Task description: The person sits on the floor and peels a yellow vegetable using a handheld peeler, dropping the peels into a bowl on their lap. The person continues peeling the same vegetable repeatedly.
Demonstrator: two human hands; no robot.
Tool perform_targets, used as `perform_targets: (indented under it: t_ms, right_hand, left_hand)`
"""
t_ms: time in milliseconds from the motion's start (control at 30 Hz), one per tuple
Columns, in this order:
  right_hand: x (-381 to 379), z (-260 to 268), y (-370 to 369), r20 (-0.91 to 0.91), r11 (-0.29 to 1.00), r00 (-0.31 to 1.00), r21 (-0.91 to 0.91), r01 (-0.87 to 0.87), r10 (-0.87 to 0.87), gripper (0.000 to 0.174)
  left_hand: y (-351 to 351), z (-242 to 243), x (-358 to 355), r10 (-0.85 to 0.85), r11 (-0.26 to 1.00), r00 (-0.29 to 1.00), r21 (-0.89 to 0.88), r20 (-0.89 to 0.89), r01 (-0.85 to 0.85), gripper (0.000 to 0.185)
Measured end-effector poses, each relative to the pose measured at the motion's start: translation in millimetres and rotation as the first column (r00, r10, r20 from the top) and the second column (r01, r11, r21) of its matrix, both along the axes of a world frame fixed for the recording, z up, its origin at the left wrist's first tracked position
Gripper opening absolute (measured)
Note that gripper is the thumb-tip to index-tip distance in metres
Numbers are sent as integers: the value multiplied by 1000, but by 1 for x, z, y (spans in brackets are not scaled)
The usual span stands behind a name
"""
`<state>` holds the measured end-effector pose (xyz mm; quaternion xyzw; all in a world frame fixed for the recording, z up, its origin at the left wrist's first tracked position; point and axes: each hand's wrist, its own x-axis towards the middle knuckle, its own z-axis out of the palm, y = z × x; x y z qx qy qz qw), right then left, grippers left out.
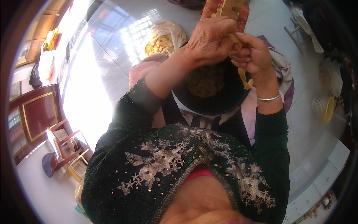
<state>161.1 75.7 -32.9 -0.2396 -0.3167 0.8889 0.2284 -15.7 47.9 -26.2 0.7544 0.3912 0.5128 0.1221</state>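
My left hand (211,39) and my right hand (251,53) meet above a dark round basin (212,107), both closed on a yellowish strip (242,77) whose loose end hangs below my right hand. The strip's material cannot be told. A brownish clump (206,81) lies inside the basin, partly in shadow. Just beyond my left hand is a wooden block or frame (230,7) on a red patterned cloth (209,9); my fingers hide where the strip meets it.
A clear plastic bag (174,30) of yellowish strips (159,44) stands on the tiled floor. Pink cloth (139,68) lies by the basin. To the right are a white perforated basket with yellow rim (328,109) and a metal-legged item (293,35). A wooden chair (60,142) is at left.
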Motion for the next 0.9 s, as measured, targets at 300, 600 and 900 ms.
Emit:
perform_targets:
  t_ms: [300,600,900]
  right_hand:
    - [-1,10,-10,199,755,931,647,110,-307,16]
    - [4,-6,-1,-89,907,962,323,272,-257,20]
    - [12,6,5,-24,815,944,498,297,-329,16]
  left_hand:
    - [5,-4,-4,104,797,978,-604,179,26,10]
    - [5,0,-8,-23,943,1000,-331,5,23,24]
    - [15,9,-39,-221,357,567,-475,793,804,26]
